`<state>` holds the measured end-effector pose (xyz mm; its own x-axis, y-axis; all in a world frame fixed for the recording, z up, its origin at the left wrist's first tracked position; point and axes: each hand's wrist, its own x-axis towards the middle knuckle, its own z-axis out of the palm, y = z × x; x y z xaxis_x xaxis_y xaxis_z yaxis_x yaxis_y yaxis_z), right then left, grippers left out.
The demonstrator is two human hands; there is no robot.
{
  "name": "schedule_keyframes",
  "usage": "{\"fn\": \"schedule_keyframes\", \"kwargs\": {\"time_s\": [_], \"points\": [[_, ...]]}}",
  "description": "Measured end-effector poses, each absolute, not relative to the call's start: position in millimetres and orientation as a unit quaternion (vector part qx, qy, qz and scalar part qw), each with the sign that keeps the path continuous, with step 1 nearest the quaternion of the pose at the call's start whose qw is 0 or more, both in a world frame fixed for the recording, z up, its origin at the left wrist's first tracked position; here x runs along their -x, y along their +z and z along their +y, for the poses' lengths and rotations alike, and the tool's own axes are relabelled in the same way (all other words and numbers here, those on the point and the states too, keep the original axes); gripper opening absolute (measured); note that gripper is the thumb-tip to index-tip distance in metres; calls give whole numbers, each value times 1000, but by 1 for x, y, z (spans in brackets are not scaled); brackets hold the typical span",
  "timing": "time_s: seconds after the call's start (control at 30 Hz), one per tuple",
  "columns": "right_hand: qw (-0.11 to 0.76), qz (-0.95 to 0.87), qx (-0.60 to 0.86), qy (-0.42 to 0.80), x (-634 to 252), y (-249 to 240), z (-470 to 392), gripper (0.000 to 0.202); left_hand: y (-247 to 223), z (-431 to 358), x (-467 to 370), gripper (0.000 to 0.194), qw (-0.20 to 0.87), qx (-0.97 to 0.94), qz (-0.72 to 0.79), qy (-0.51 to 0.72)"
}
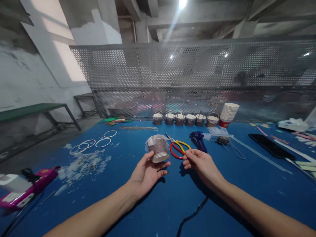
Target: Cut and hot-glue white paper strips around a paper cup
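My left hand (pixel 148 172) holds a small paper cup (pixel 158 147) wrapped in brown cord, tilted with its pale round end toward me and whitish mesh around its far end. Its fingers curve under and beside the cup. My right hand (pixel 199 164) is closed in a pinch at the yellow handle of the scissors (pixel 178 146); whether it grips the handle or something thin is too small to tell. The scissors have one red and one yellow handle, blades pointing away to the left. A blue glue gun (pixel 198 141) lies just beyond my right hand.
Several wrapped cups (pixel 180 120) line the back edge beside a stack of paper cups (pixel 228 113). White rings (pixel 103 143) and glue scraps lie left, near a magenta power strip (pixel 37 184). A phone (pixel 271 145) and strips lie right; a black cable (pixel 192 215) is in front.
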<state>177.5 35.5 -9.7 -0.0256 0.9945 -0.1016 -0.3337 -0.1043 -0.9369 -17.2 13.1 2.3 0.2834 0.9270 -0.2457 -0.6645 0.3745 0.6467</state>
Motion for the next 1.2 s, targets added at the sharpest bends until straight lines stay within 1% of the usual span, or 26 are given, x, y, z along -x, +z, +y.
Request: {"fn": "schedule_keyframes", "kwargs": {"time_s": [0.13, 0.27, 0.33, 0.4, 0.57, 0.73, 0.83, 0.9, 0.97, 1.03, 1.13, 1.2], "points": [[577, -337, 418, 616, -179, -7, 36, 41, 2, 13, 18, 36, 780, -215, 298, 507], [659, -289, 398, 570, -184, -7, 40, 37, 5, 13, 17, 43, 786, -208, 291, 504], [680, -278, 394, 553, -187, -7, 42, 35, 7, 12, 17, 46, 792, -201, 288, 499], [670, -289, 396, 558, -188, -6, 40, 32, 8, 11, 17, 48, 798, -201, 284, 492], [576, -373, 401, 606, -178, -10, 27, 21, 7, 8, 17, 49, 806, -220, 268, 481], [534, -450, 415, 584, -174, -12, 25, 22, 2, 7, 20, 44, 811, -246, 251, 468], [570, -478, 424, 517, -188, 6, 28, 22, -2, 5, 18, 44, 801, -253, 250, 482], [639, -473, 417, 441, -203, 32, 29, 17, -5, 5, 13, 46, 799, -252, 245, 488], [730, -438, 381, 360, -215, 65, 31, 10, -7, 4, 8, 44, 802, -247, 236, 490], [796, -427, 330, 275, -219, 100, 35, 14, -5, 2, 4, 43, 813, -249, 212, 481], [821, -473, 268, 174, -199, 137, 50, 21, 1, -7, 3, 52, 845, -283, 147, 429], [821, -504, 231, 136, -167, 142, 61, 13, 3, -17, 4, 57, 868, -301, 115, 378]]}}
